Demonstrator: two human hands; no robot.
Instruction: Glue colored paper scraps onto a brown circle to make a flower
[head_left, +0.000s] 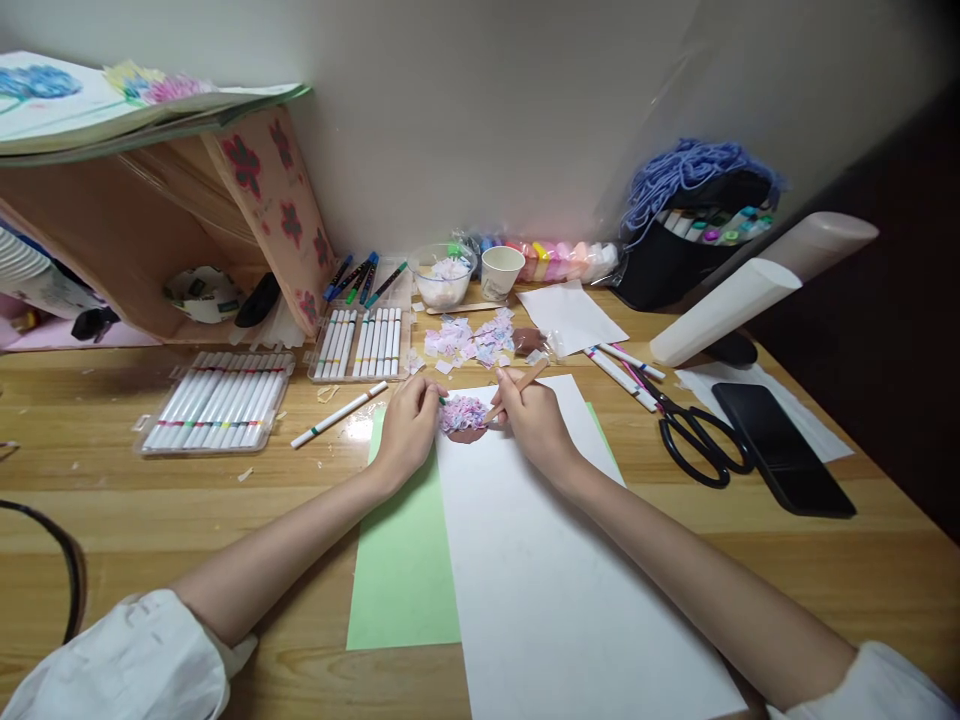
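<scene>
My right hand (536,415) pinches a flat wooden craft stick (529,377), its lower end touching the edge of a fluffy cluster of pink, purple and blue paper bits (463,412). A brown base (466,436) shows under the cluster, at the top of the white paper sheet (540,540). My left hand (409,428) rests at the cluster's left side with its fingers closed. A small dark green tip shows by those fingertips, but what they hold is unclear. Beneath the white sheet lies a green sheet (405,560).
Loose paper bits (469,340) lie beyond my hands, near a glass bowl (444,278) and a paper cup (501,272). Marker cases (217,405) and a loose marker (337,414) are on the left. Scissors (701,445) and a phone (784,450) lie right.
</scene>
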